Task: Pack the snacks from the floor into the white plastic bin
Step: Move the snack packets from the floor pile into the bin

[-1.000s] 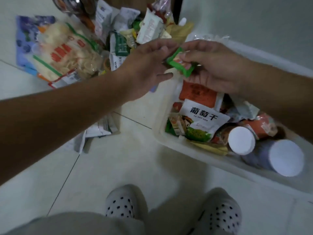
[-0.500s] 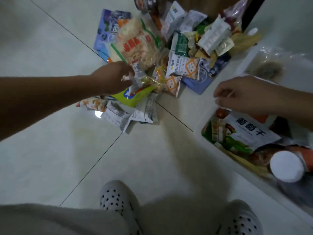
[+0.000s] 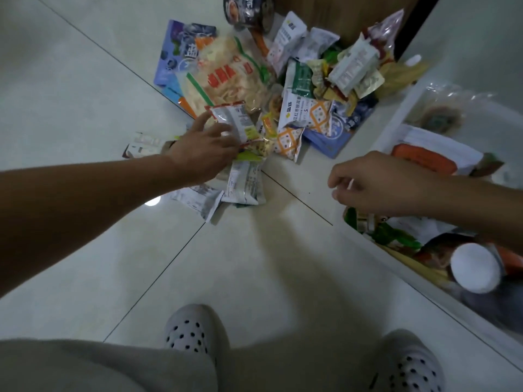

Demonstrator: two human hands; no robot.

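Observation:
A heap of snack packets (image 3: pixel 297 89) lies on the pale tiled floor ahead. My left hand (image 3: pixel 206 149) is at its near edge, gripping a small silver packet with a red rim (image 3: pixel 233 120) and tilting it up off the pile. The white plastic bin (image 3: pixel 396 131) stands at the right with packets and white-lidded canisters (image 3: pixel 475 267) inside. My right hand (image 3: pixel 379 183) hovers over the bin's near-left edge, fingers loosely curled and holding nothing.
A large bag of pale crisps (image 3: pixel 226 77) and a blue box (image 3: pixel 181 60) lie at the heap's left. Flat silver packets (image 3: pixel 243 182) lie below my left hand. A dark bowl (image 3: pixel 246 9) and wooden furniture (image 3: pixel 339 12) stand behind. My two slippered feet (image 3: pixel 195 329) are below.
One second ago both hands held a small green packet over the bin. It is gone from my right hand; my left hand has reached the heap and lifted the silver packet.

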